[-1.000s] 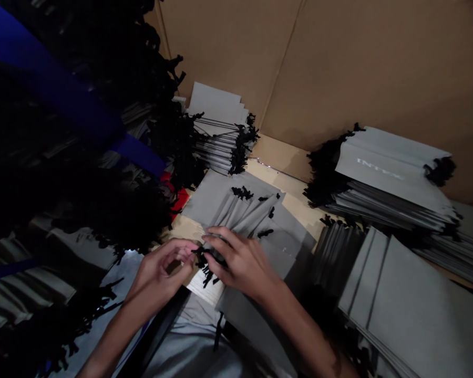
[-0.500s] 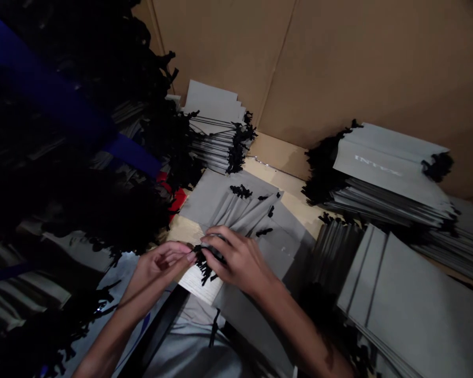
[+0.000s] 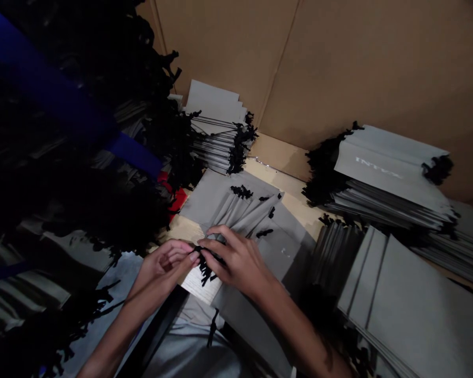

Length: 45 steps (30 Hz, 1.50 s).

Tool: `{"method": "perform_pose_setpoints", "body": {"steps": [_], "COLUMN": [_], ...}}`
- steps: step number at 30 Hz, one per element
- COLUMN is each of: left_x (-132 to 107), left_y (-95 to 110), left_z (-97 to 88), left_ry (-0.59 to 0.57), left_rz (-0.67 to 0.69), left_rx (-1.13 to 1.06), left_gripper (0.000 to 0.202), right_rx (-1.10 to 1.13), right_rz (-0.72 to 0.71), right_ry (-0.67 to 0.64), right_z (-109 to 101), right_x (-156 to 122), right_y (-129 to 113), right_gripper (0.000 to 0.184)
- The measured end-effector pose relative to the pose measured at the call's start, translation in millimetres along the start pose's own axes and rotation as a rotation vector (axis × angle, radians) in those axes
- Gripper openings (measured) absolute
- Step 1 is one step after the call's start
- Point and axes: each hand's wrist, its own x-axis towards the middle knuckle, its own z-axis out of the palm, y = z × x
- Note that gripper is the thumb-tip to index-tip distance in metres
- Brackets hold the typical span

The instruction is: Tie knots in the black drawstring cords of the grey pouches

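Note:
Close in front of my body, my left hand point(image 3: 165, 266) pinches a black drawstring cord point(image 3: 199, 250) between thumb and fingertips. Beside it my right hand point(image 3: 238, 260) has its fingers curled on the same black cords, its fingertips almost meeting the left ones. Several frayed cord ends point(image 3: 207, 272) hang below the hands. My right hand covers part of what it grips. Just beyond lie grey fabric pouches point(image 3: 236, 211) with black knotted cords, fanned over a flat grey piece point(image 3: 205, 197).
Stacked grey pouches point(image 3: 215, 107) stand at the back, and a printed stack point(image 3: 394, 152) at the right. A large grey stack point(image 3: 421, 304) lies near right. Dark piles with a blue strap point(image 3: 136, 152) crowd the left. A cardboard wall point(image 3: 228, 52) closes the back.
Both hands stay in nearly the same place on the cord, with only slight finger movement. The view has shifted a little; the piles stay as they were.

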Motion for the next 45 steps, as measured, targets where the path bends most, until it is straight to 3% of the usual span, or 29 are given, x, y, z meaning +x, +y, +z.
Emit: {"method": "perform_pose_setpoints", "body": {"steps": [8,12,17,20,23,25,27,32,36,45], "left_x": [-11,-16,-16,-14,-14,-14,-15,-19,-22,-24], "left_y": [8,9,13,13,11,9,10,19,30,48], "left_z": [2.1,-0.6,-4.6,3.7,16.9,21.7,21.4,14.6,17.5,11.8], "left_ry": [-0.007,0.055,0.025,0.072,0.150,0.143,0.119,0.077,0.029,-0.071], "left_rz": [0.098,0.174,0.203,0.245,0.363,0.470,0.588,0.765,0.749,0.616], "left_rx": [0.133,0.239,0.289,0.279,0.327,0.438,0.582,0.865,0.958,0.942], "left_gripper": [0.024,0.014,0.013,0.016,0.025,0.022,0.013,0.020,0.015,0.011], "right_rx": [-0.052,-0.068,-0.059,-0.076,-0.120,-0.165,-0.218,-0.289,-0.278,-0.265], "right_rz": [0.007,-0.020,-0.086,-0.128,-0.172,-0.193,-0.200,-0.177,-0.161,-0.135], "right_ry": [-0.003,0.057,0.139,0.151,0.150,0.150,0.144,0.083,0.055,-0.005], "right_z": [-1,0,3,5,5,6,7,11,10,6], "right_x": [1,0,0,0,1,0,0,-2,-3,-1], "right_y": [-3,-4,-1,0,-1,-1,-1,-2,-3,-9], "right_gripper": [0.022,0.020,0.016,0.014,0.014,0.014,0.011,0.010,0.012,0.009]}}
